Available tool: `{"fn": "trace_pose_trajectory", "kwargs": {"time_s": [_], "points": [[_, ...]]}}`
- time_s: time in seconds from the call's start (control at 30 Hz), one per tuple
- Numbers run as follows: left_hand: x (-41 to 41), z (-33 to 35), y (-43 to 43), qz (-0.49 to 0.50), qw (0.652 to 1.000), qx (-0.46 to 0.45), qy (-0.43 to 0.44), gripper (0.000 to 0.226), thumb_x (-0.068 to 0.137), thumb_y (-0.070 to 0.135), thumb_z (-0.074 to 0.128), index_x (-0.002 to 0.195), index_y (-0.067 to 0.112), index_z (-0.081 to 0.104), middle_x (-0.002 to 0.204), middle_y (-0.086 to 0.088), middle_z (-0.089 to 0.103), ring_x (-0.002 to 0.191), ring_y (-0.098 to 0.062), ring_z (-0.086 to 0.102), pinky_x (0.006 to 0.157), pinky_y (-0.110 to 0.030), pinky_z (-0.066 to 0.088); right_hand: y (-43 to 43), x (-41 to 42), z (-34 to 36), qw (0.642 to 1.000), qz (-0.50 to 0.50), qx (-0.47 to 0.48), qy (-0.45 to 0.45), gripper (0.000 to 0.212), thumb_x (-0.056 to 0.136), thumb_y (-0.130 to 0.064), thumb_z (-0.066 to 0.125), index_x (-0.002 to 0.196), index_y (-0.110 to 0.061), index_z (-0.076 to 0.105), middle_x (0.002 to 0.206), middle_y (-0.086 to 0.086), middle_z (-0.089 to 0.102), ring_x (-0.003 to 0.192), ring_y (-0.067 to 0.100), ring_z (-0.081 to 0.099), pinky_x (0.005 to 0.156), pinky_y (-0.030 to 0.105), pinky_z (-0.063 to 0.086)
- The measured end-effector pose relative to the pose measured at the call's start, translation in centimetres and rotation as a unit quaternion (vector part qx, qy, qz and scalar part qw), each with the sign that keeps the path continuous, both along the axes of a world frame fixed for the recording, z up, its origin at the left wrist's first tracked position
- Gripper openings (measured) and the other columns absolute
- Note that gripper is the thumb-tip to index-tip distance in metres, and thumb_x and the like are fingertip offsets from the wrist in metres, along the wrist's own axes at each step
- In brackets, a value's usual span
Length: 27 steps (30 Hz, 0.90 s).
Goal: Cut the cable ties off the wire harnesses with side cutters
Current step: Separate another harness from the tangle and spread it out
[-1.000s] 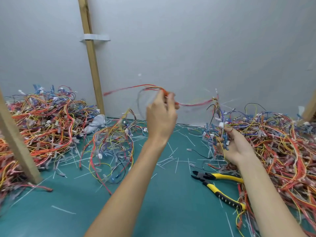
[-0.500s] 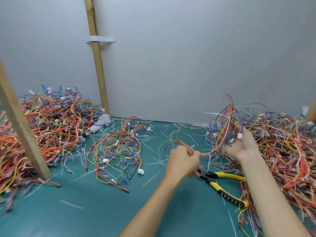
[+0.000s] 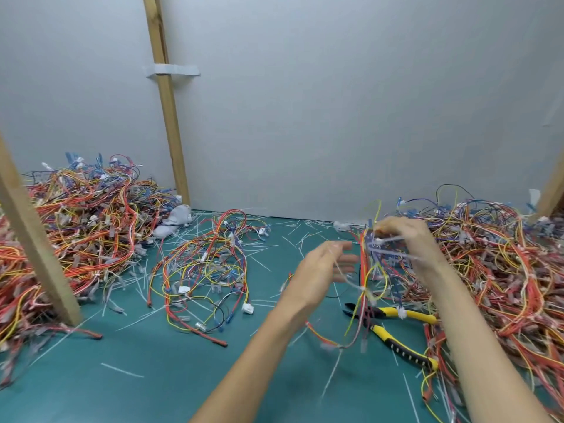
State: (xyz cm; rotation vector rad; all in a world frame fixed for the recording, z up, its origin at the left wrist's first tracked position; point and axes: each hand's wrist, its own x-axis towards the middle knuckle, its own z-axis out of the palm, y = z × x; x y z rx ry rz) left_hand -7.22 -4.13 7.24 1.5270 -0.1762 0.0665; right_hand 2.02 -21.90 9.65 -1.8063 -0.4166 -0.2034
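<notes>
R hand (image 3: pixel 406 239): raised over mat (image 3: pixel 152 377), gripping top of harness (image 3: pixel 363 270); wires dangling below.
L hand (image 3: pixel 323 270): just left of harness, loosely spread, blurred; contact w/ wires unclear.
Cutters (image 3: pixel 393 328): flat on mat under harness, yellow grips, untouched.
Bundle (image 3: pixel 201 270): loose, mid-mat.
L pile (image 3: pixel 85 227), R pile (image 3: pixel 503 270): at mat edges.
Ties (image 3: pixel 122 370): cut, strewn over mat.

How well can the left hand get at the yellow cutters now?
Probably yes. The cutters lie on the mat just below the left hand, handles mostly bare. Only loose wires hanging from the harness in the right hand cross their head.
</notes>
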Motion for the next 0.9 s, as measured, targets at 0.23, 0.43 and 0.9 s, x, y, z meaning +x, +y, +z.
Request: {"fn": "trace_pose_trajectory", "kwargs": {"time_s": [0.23, 0.43, 0.9], "points": [[-0.2, -3.5, 1.6, -0.152, 0.963, -0.162, 0.153, 0.043, 0.1, 0.047, 0.039, 0.098, 0.017, 0.071, 0.099, -0.008, 0.074, 0.081, -0.025, 0.072, 0.068, -0.032, 0.058, 3.3, -0.2, -1.5, 0.928, -0.084, -0.291, -0.217, 0.017, 0.073, -0.004, 0.069, 0.06, -0.016, 0.068, 0.082, -0.003, 0.062, 0.088, 0.018, 0.048, 0.078, 0.025, 0.031], [-0.7, -5.7, 2.7, -0.125, 0.976, -0.114, 0.138, 0.039, 0.083, 0.031, 0.054, 0.118, 0.013, 0.061, 0.1, -0.011, 0.074, 0.057, -0.017, 0.068, 0.047, -0.02, 0.051, 5.3, -1.6, -2.3, 0.931, -0.007, -0.276, -0.237, 0.019, 0.07, -0.004, 0.072, 0.067, -0.023, 0.073, 0.087, -0.003, 0.063, 0.093, 0.014, 0.048, 0.085, 0.016, 0.034], [-0.1, -6.0, 3.2, -0.013, 0.994, -0.112, 0.006, 0.053, 0.074, 0.015, 0.078, 0.119, 0.012, 0.052, 0.096, -0.004, 0.075, 0.078, -0.017, 0.071, 0.058, -0.018, 0.049, 2.4, -6.4, -2.5, 0.995, -0.095, 0.035, -0.022, 0.023, 0.094, -0.005, 0.055, 0.106, -0.019, 0.068, 0.097, -0.006, 0.071, 0.095, 0.012, 0.067, 0.082, 0.024, 0.053]]}}
